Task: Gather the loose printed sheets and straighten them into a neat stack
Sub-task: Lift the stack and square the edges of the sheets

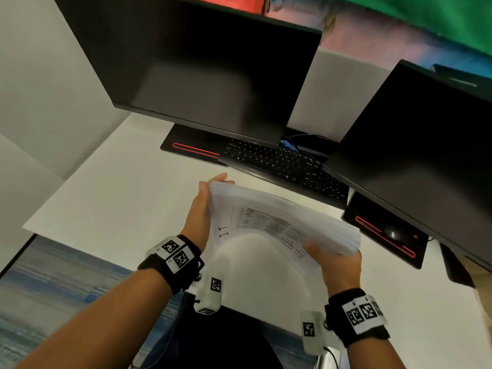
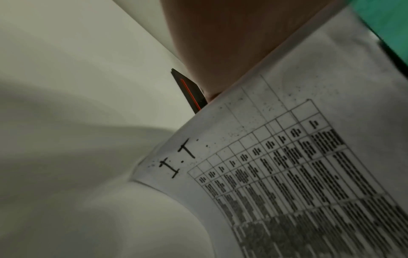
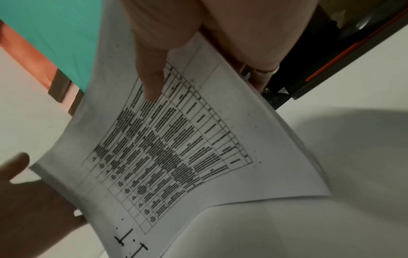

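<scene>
Thick sheaf of white printed sheets (image 1: pixel 279 225) hung above white bench (image 1: pixel 119 198), sagging (edges uneven). Left hand (image 1: pixel 199 217) braced far edge flat-fingered; right hand (image 1: pixel 338 265) pinched near corner, likely for squaring.

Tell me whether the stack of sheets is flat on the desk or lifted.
Lifted: the stack of sheets bows between the left hand and right hand.
</scene>
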A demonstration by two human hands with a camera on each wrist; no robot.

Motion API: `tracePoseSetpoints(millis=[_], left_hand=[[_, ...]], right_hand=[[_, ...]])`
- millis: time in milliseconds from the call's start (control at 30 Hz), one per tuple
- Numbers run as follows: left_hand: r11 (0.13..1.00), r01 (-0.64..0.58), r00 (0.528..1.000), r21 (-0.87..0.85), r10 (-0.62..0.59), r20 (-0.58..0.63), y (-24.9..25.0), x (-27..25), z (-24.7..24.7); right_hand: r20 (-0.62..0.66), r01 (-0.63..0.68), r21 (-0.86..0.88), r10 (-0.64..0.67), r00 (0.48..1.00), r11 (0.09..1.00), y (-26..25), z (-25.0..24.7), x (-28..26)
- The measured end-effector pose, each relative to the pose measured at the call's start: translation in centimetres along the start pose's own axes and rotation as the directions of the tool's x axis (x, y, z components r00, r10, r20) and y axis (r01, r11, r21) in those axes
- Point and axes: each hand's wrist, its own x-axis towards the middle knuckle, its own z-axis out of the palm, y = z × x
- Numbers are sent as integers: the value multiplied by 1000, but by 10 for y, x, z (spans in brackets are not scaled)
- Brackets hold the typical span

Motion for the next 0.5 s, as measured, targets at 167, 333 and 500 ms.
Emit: tracePoseSetpoints(millis=[167,333,500], left_hand=[[987,-12,994,157,-6,113,2,3,-1],[979,-80,996,190,84,-10,8,7,5],[959,-173,971,226,204,-123,6,10,15]], right_hand=[[25,4,33,-5,1000,999,-6,1,-2],[-6,25,164,-24,1000,986,-17,2,-7],[-40,156,194,-151,988,969,-28,0,-12]])
